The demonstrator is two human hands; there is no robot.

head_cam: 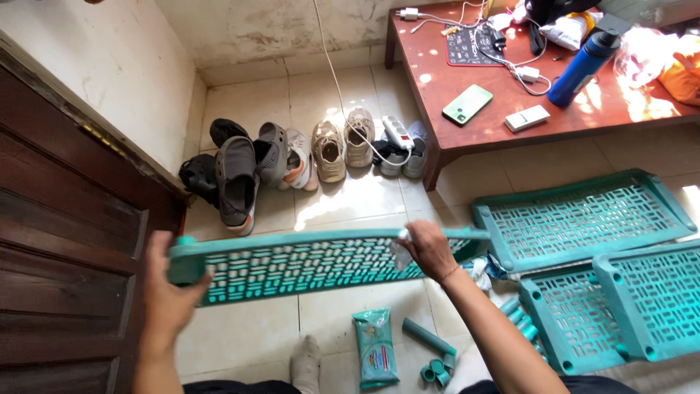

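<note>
I hold a teal plastic slatted shelf panel [306,266] up on edge over the tiled floor. My left hand [166,292] grips its left corner. My right hand [429,248] rests on the top rim toward the right end, pressing a small whitish wipe [401,254] against the panel. A teal pack of wet wipes [375,346] lies on the floor below the panel.
Three more teal shelf panels [583,219] lie stacked at the right, with teal tube pieces [430,338] beside them. Several shoes [292,157] line the wall. A low red-brown table [510,95] carries a phone, blue bottle and cables. A dark wooden door [65,241] stands at the left.
</note>
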